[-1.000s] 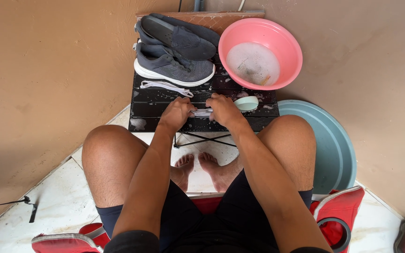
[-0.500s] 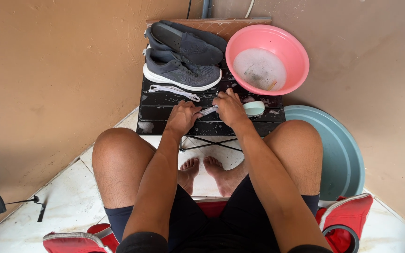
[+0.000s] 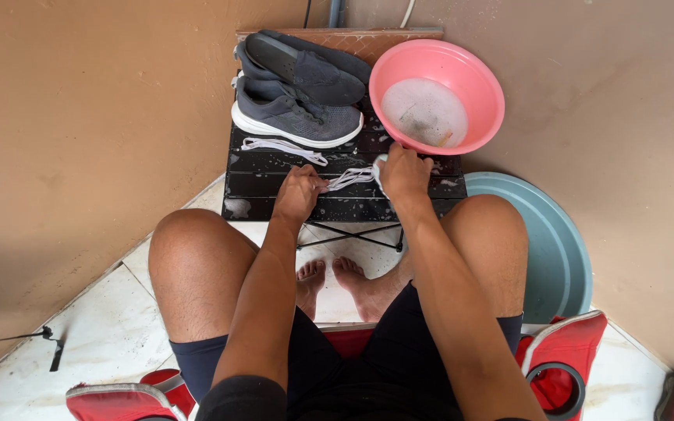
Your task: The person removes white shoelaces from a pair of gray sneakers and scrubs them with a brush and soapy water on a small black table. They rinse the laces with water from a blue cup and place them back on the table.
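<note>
Shoelace point(image 3: 350, 178), white, flat-woven, wet: lies bunched in loose loops on the near part of the black slatted table point(image 3: 274, 175), stretched between the two hands. Left hand point(image 3: 299, 193) is closed on the left end of the lace, fingers curled down over it against the table top. Right hand point(image 3: 403, 173) is clenched around the right end, together with something pale at the fingertips that cannot be identified from this view.

Handling note, as a judgement: the lace cleans best if kept taut between the fists and worked along its length in short sections, pressed flat on the slats so it does not twist or slip through the gaps. Suds on the table make the grip slippery; a firm pinch near the worked section seems wise.

Appearance: pale, slightly greyed, limp, several strands overlapping; ends hidden inside the fists.

Associated items: second white lace point(image 3: 284, 148), lying loose just beyond the left hand. Pair of grey shoes point(image 3: 298, 117) with white soles, laces removed, at the far left of the table, one leaning on the other. Pink basin point(image 3: 477, 86) holding cloudy soapy water, far right, just beyond the right hand. Teal round lid or tray point(image 3: 563, 249) resting on the floor to the right, beside the knee.
</note>
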